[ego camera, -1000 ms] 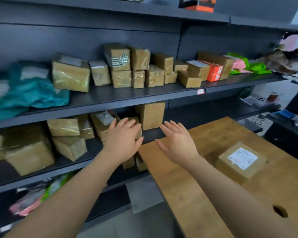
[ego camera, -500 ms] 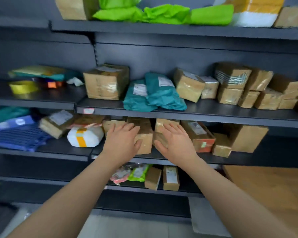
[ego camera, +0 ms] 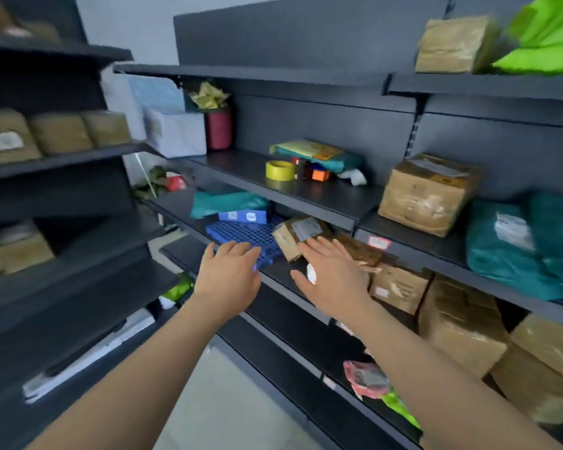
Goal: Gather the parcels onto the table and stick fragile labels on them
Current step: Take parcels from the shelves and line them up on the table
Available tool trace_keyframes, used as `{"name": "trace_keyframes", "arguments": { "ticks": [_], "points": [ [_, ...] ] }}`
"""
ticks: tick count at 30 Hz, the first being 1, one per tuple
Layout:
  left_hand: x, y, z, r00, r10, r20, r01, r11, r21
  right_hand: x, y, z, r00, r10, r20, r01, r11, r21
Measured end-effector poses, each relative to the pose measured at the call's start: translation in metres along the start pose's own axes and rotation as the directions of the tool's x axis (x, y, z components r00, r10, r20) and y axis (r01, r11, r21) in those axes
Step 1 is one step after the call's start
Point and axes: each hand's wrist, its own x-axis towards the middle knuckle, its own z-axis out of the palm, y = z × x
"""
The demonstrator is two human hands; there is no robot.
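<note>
Both hands are raised at the centre of the frame, in front of a dark metal shelving unit [ego camera: 322,193].

**Left hand.** The left hand [ego camera: 229,279] is flat, with the fingers straight and slightly apart. It holds nothing. Its fingertips overlap the near edge of a blue slatted tray [ego camera: 238,232] lying on the centre shelf board. The blur makes it impossible to tell whether they touch the tray.

**Right hand.** The right hand [ego camera: 333,280] is also flat, with straight fingers, and it holds nothing. Its fingertips lie just in front of a small brown parcel [ego camera: 294,237]. Contact between them cannot be determined.

**Parcels.**
- The small brown parcel sits tilted on the same board, just right of the tray. It carries a pale shipping label on its upper face.
- A large brown box [ego camera: 428,194] stands on the board above, right of centre.
- Teal mailer bags [ego camera: 517,251] lie beside the large brown box, at the right edge.
- Taped brown cartons [ego camera: 462,329] stand on the lower boards, below and right of the right hand.
- A teal bag [ego camera: 225,201] and a blue flat packet [ego camera: 242,216] lie behind the tray.
- A brown box [ego camera: 452,45] sits beside a bright green bag [ego camera: 546,34] at the upper right.
- Three brown parcels [ego camera: 59,133] stand in a row on a second shelving unit at the left edge.

**Other items.**
- A yellow tape roll [ego camera: 280,170] lies flat on the upper-centre board.
- A red cylinder [ego camera: 219,128] stands next to a white box [ego camera: 176,133], left of centre.
- A pink packet [ego camera: 366,380] lies on a low board at the lower right.
</note>
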Motion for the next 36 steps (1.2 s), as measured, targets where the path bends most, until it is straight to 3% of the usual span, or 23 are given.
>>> {"name": "trace_keyframes", "arguments": {
  "ticks": [10,20,26,36],
  "points": [
    [0.031,-0.154,-0.019,0.917,-0.388,-0.094,0.397,0.910,0.117,0.179,-0.090,0.066,0.931,-0.365,-0.026,0.365,0.922,0.126],
    [0.016,-0.277,-0.036,0.725,-0.661,-0.192,0.689,0.695,0.208,0.300,-0.213,0.116,0.765,-0.638,-0.089,0.640,0.738,0.215],
    [-0.001,-0.360,-0.056,0.622,-0.747,-0.236,0.783,0.588,0.201,0.342,-0.301,0.136,0.684,-0.718,-0.129,0.721,0.640,0.267],
    [-0.028,-0.519,-0.105,0.584,-0.756,-0.296,0.812,0.532,0.242,0.418,-0.467,0.157,0.645,-0.749,-0.153,0.753,0.589,0.293]
  ]
}}
